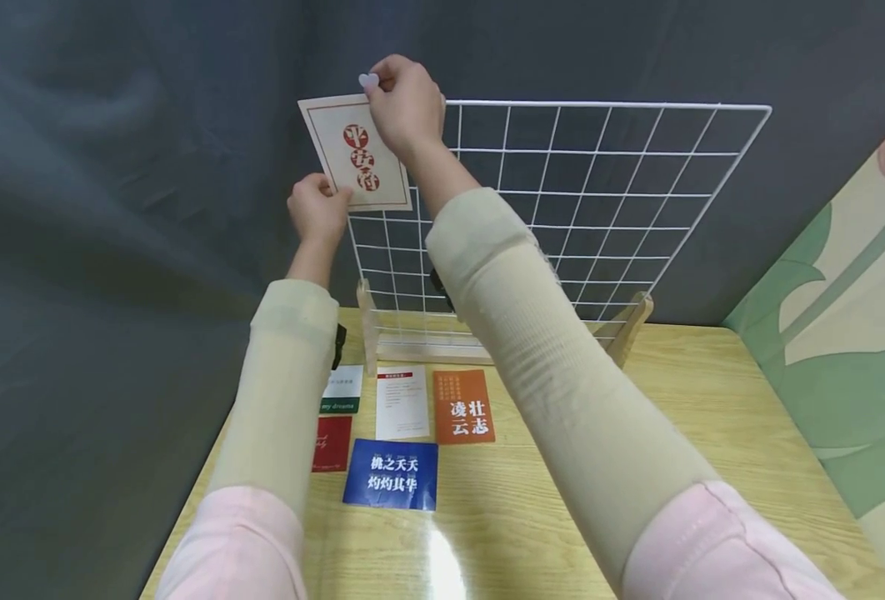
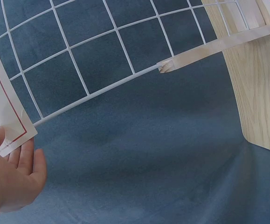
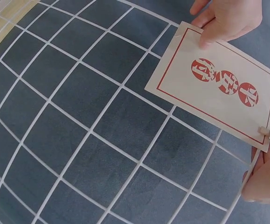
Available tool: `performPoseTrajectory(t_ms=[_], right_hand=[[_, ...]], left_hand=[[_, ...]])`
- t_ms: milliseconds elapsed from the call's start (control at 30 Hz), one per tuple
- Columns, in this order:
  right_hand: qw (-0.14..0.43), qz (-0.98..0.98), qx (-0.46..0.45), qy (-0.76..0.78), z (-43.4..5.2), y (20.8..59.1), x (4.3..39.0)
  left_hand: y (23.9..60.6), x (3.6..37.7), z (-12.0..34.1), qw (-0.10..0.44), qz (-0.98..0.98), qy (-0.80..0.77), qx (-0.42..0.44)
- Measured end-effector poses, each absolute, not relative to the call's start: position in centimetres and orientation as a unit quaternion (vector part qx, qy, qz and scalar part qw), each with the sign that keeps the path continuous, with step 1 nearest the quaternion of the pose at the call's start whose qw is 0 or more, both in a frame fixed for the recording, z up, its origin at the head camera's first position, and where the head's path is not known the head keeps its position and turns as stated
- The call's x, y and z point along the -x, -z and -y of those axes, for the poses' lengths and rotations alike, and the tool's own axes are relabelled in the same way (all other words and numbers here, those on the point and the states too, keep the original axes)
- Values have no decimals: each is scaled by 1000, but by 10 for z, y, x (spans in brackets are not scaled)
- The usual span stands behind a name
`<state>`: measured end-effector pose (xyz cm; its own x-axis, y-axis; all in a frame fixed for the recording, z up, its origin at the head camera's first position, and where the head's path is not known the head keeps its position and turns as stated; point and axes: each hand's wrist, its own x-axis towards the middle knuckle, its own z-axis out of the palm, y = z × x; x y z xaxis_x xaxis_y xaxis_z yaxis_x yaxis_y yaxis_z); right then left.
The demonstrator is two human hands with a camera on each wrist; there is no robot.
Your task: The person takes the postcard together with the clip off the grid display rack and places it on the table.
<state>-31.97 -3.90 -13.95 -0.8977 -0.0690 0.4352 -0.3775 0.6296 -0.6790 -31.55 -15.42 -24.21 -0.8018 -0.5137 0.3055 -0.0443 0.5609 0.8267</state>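
A cream card (image 1: pixel 348 158) with a red border and red round characters lies against the upper left corner of a white wire grid (image 1: pixel 607 104). My left hand (image 1: pixel 317 207) pinches the card's lower left corner, thumb in front and fingers behind, as the left wrist view shows. At the card's top edge my right hand (image 1: pixel 410 104) pinches a small clip with a pale heart (image 1: pixel 368 81). In the right wrist view the wooden clip (image 3: pixel 266 132) sits over the card's corner by the grid's top bar.
Wooden feet (image 1: pixel 368 329) hold the grid upright on a wooden table (image 1: pixel 682 433). In front of it lie a blue card (image 1: pixel 391 496), an orange card (image 1: pixel 453 427), a white card (image 1: pixel 402 417), a red card (image 1: pixel 332 446) and a green-and-white card (image 1: pixel 343 387). Dark cloth (image 1: pixel 112 250) hangs behind.
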Motion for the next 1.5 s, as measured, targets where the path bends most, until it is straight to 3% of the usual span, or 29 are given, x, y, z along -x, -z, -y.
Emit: performPoseTrajectory(t_ms=[233,500,633,867,1233,1500], right_hand=[[176,883,-110,-421,41,139,319],[164,878,-98,-440,54,160,388],[166,875,-92,-444,52,159,386],[157,873,-85,-454,40,142,340],[154,866,-85,-469,44,151,364],[151,854,-71,-492,55,167,404]], left_hand=[[242,313,155,260,834,457,-165],[246,313,166,275,844,434,-152],[246,313,169,264,845,439,-153],[246,312,170,253,845,447,-148],[248,309,178,261,831,479,-105],[253,308,182,247,826,495,-104]])
